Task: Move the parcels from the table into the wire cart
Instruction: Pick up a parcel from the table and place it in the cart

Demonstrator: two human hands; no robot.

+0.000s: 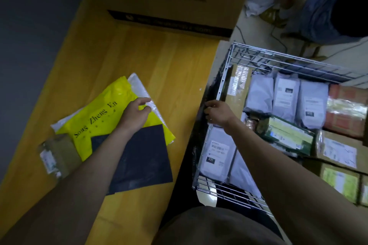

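Glossy yellow plastic mailer [99, 113] over a shiny clear-white poly bag [142, 90]; matt dark mailer [143, 157]; smooth yellow wood-grain table [159, 61]; bright metal wire cart [223, 77] (chrome-looking); taped brown cardboard box [57, 153]; grey plastic parcels [286, 97], faintly sheened.
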